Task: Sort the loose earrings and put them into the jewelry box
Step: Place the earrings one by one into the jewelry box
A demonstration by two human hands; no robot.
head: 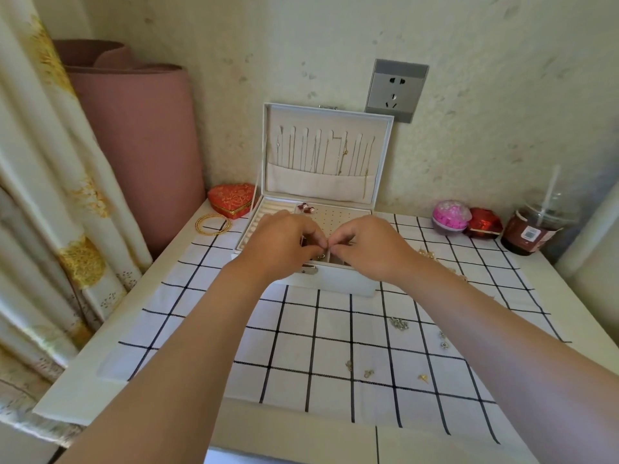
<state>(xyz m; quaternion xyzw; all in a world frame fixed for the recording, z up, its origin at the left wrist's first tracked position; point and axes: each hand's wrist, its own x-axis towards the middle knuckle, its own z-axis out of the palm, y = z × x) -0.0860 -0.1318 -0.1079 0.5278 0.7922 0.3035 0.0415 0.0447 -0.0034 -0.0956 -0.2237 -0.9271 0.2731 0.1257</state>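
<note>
The left hand [284,242] and right hand [365,244] pinch a tiny earring [329,251] together directly above the open jewelry box [335,283], while the loose earrings [398,323] lie on the bench [83,380] nearer the right hand.

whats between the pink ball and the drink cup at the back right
A shiny red foil box, between the pink glittery ball and the plastic drink cup, in the head view.

On my feed, a red heart box [231,199] sits beside gold bangles [213,224] at centre left. I see a rolled pink mat [140,145] behind, a wall socket [396,90] upper centre and an iced drink cup [532,229] far right.
</note>
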